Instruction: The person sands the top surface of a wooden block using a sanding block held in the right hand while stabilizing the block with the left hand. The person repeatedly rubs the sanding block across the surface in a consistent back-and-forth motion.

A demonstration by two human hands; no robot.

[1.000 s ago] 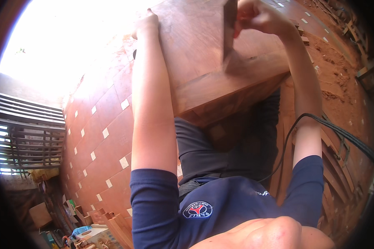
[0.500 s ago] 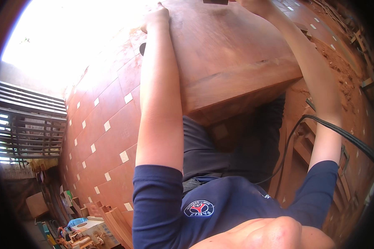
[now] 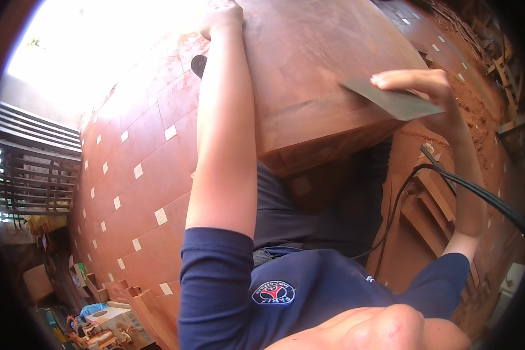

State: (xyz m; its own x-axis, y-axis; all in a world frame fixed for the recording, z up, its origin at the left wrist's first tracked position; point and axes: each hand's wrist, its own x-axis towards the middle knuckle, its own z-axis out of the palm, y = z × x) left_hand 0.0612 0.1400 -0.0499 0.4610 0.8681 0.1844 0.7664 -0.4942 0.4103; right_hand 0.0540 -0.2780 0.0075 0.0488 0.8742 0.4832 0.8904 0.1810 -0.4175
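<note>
A large reddish-brown wooden piece (image 3: 326, 52), box-like with a thick front edge, lies before me above my legs. My left hand (image 3: 223, 18) is curled at its far left edge, partly washed out by bright light. In my right hand (image 3: 437, 96) is a thin, stiff grey-green sheet (image 3: 394, 100), like sandpaper or a scraper plate. The fingers press on top of the sheet, with the thumb side hidden underneath. It is tilted over the near right corner of the wood; whether it touches the surface I cannot tell.
Black cables (image 3: 478, 185) loop past my right forearm. Wood offcuts (image 3: 429, 216) lie on the floor at right, near reddish sawdust (image 3: 469, 105). A dark round object (image 3: 199, 66) stands beside my left forearm. Tools and timber (image 3: 108, 326) are heaped at lower left, below a slatted grille (image 3: 35, 157).
My right hand has come from the far top of the wood toward me and right, bringing the sheet to the near right corner. My left hand stays at the left edge, slightly nearer.
</note>
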